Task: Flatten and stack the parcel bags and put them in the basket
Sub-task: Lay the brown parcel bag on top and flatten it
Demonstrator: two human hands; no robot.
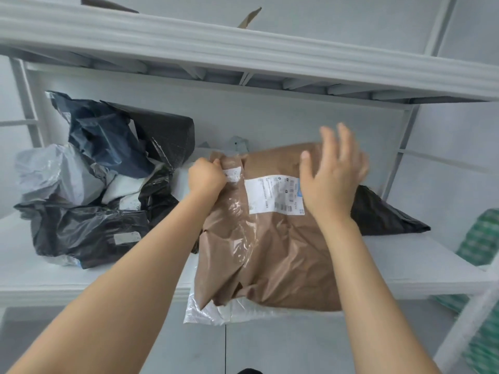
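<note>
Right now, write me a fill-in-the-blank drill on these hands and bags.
1. The bag the left hand grips is ____ in colour.
2. The right hand is ____, its fingers spread.
3. The crumpled pile lies to that bag's ____.
Missing: brown; open; left.

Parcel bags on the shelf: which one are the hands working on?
The brown bag with the white label: the left hand grips its top edge. The dark and grey bags sit crumpled, untouched, to its left.
</note>
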